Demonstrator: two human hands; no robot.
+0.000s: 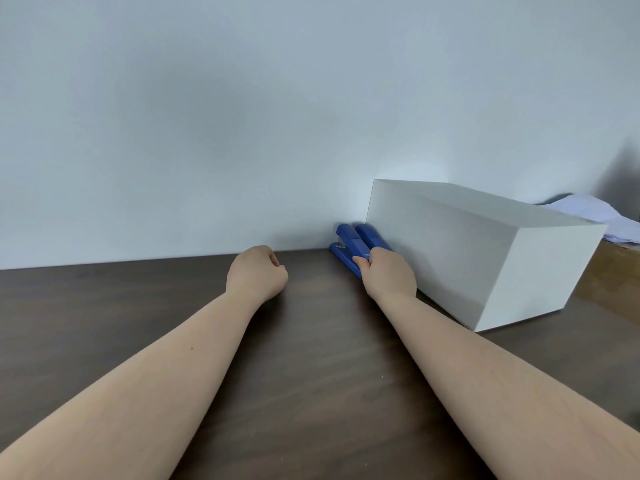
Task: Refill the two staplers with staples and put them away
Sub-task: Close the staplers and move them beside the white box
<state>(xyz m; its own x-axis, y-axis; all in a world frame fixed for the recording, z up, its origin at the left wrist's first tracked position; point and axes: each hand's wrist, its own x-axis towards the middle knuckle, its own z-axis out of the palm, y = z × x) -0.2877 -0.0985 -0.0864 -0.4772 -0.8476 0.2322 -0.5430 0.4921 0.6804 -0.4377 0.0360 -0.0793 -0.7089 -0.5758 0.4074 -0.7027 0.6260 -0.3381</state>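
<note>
Two blue staplers lie side by side at the back of the dark wooden table (304, 358), against the wall and beside a white box. The left stapler (346, 244) is nearer the table's middle; the right stapler (372, 237) touches the box. My right hand (389, 275) is closed over the near ends of the staplers, thumb on the left one. My left hand (258, 271) rests on the table to the left, curled into a loose fist with nothing in it. No staples are visible.
A large white box (485, 258) stands on the right half of the table, angled toward the wall. Behind it lies crumpled pale blue cloth or paper (595, 216). A plain pale wall (242, 116) rises directly behind the table.
</note>
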